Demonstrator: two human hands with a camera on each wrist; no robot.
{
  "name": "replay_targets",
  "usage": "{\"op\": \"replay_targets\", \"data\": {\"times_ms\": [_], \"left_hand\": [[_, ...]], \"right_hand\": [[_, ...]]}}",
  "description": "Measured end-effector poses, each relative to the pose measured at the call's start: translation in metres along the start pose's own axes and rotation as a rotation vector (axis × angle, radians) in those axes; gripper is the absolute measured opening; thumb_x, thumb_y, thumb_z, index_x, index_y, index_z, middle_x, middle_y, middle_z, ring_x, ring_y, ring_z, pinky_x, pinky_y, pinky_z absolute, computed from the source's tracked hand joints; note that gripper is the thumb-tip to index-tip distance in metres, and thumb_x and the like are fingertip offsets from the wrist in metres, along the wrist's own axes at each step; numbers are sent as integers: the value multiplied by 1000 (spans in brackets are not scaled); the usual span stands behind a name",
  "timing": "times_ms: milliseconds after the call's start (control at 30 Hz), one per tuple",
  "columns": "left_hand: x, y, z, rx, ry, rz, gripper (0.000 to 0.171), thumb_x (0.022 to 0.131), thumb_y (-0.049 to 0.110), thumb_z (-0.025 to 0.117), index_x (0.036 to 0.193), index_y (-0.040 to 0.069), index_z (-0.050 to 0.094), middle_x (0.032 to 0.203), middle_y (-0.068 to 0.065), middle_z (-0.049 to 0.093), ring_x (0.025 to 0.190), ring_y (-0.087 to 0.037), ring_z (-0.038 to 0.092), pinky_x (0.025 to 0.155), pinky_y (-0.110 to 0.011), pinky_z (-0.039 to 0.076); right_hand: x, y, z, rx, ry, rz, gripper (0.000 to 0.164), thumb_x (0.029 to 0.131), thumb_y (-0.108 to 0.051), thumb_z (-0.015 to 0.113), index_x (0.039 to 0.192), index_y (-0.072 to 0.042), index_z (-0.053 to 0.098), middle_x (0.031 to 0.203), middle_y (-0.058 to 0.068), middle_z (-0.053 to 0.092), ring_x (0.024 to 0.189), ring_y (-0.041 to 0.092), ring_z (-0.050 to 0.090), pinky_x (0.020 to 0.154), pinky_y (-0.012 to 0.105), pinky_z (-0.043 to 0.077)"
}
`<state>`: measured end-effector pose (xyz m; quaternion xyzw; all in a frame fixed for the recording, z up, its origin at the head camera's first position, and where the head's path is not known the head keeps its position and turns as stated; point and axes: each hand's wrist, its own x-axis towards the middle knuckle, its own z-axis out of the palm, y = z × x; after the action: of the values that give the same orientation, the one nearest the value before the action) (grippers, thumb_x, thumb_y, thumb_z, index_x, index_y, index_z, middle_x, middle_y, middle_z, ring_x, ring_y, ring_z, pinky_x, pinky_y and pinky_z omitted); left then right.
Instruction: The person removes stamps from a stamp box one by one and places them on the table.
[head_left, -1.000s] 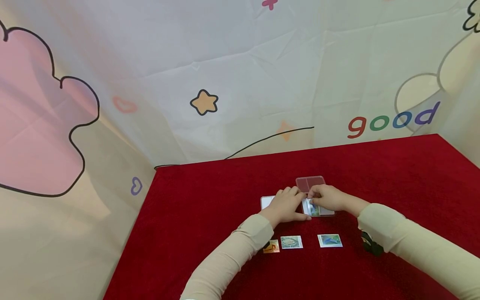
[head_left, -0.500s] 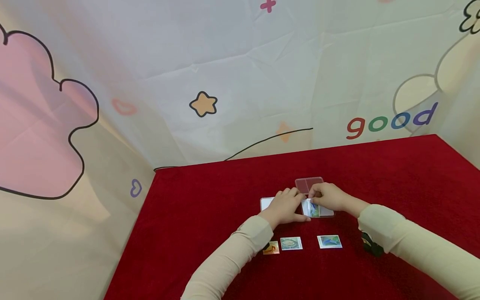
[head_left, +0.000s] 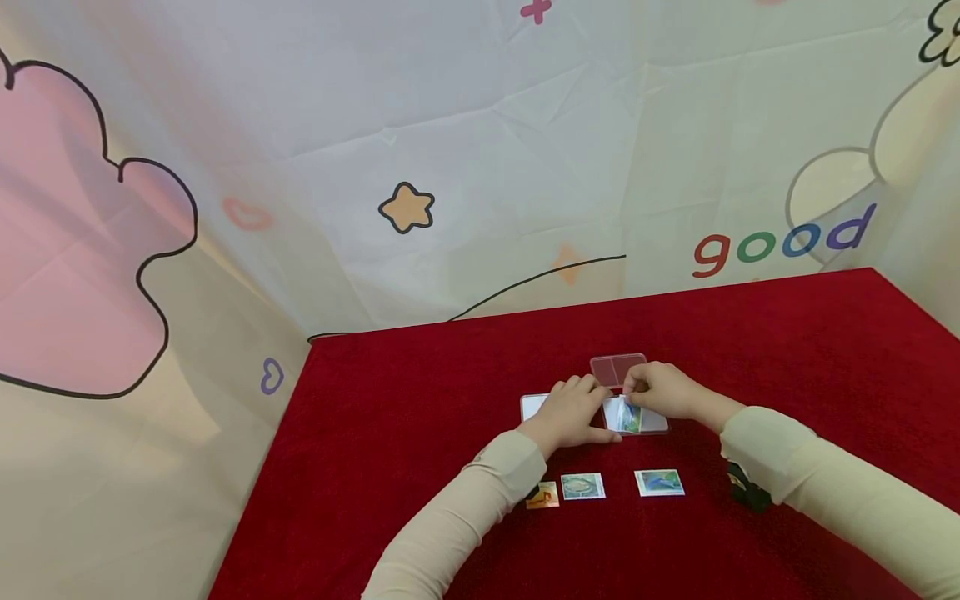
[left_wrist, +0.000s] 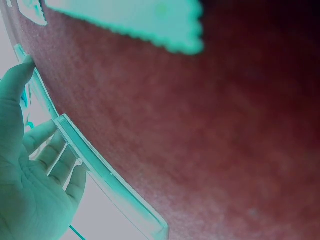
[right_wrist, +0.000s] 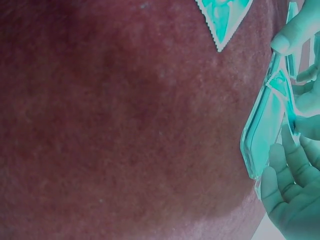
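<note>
In the head view, my left hand (head_left: 572,411) spreads over a shallow case (head_left: 531,406) with a white inside. Its thumb touches the near edge of a second white-lined case (head_left: 655,425); the left wrist view shows this thumb (left_wrist: 20,77) on that rim. My right hand (head_left: 667,390) pinches the upper part of a blue-green postage stamp (head_left: 630,419) over the second case. Seen from the right wrist, the stamp (right_wrist: 281,85) has a serrated edge and stands tilted above the clear case (right_wrist: 262,135). The fingers hide part of it.
A clear plastic lid (head_left: 618,369) lies just behind the second case. Nearer the body lie an orange stamp (head_left: 546,496), partly covered by the left sleeve, a pale green stamp (head_left: 582,486) and a blue-green stamp (head_left: 660,482). Red cloth (head_left: 420,417) covers the table.
My right hand has shifted slightly right and up with the stamp between its fingers, and more of the white liner shows left of the stamp. My left hand stays in place.
</note>
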<state>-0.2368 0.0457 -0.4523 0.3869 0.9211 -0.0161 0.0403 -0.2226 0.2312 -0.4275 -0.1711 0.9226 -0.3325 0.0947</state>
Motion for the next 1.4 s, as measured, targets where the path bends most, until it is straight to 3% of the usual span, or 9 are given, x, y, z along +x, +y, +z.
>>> {"op": "replay_targets", "data": {"times_ms": [533, 933, 1167, 1400], "left_hand": [[1, 1, 0, -9, -8, -4, 64, 84, 62, 58, 131, 19, 53, 126, 2, 51, 114, -13, 48, 91, -27, 39], [0, 2, -3, -10, -11, -3, 63, 84, 62, 58, 130, 18, 52, 126, 2, 50, 113, -13, 47, 90, -27, 39], [-1, 2, -4, -18, -9, 0, 64, 84, 61, 58, 130, 18, 52, 126, 1, 50, 112, -14, 47, 90, -26, 39], [0, 2, -2, -14, -1, 5, 63, 85, 61, 59, 130, 18, 52, 126, 1, 50, 112, -14, 48, 90, -28, 40]], "right_hand": [[-6, 4, -9, 19, 25, 68, 5, 85, -6, 62, 82, -1, 63, 77, 6, 63, 70, 15, 52, 61, 28, 43], [-11, 9, -13, 163, 27, 148, 10, 87, -6, 60, 87, 4, 63, 79, 7, 63, 64, 14, 53, 58, 28, 46], [-15, 10, -18, 224, 11, 230, 15, 90, -10, 59, 93, 4, 62, 87, 11, 66, 69, 15, 59, 63, 29, 51], [-22, 10, -24, 272, -5, 260, 20, 91, -12, 58, 98, 7, 61, 90, 14, 67, 71, 15, 61, 66, 31, 53]]}}
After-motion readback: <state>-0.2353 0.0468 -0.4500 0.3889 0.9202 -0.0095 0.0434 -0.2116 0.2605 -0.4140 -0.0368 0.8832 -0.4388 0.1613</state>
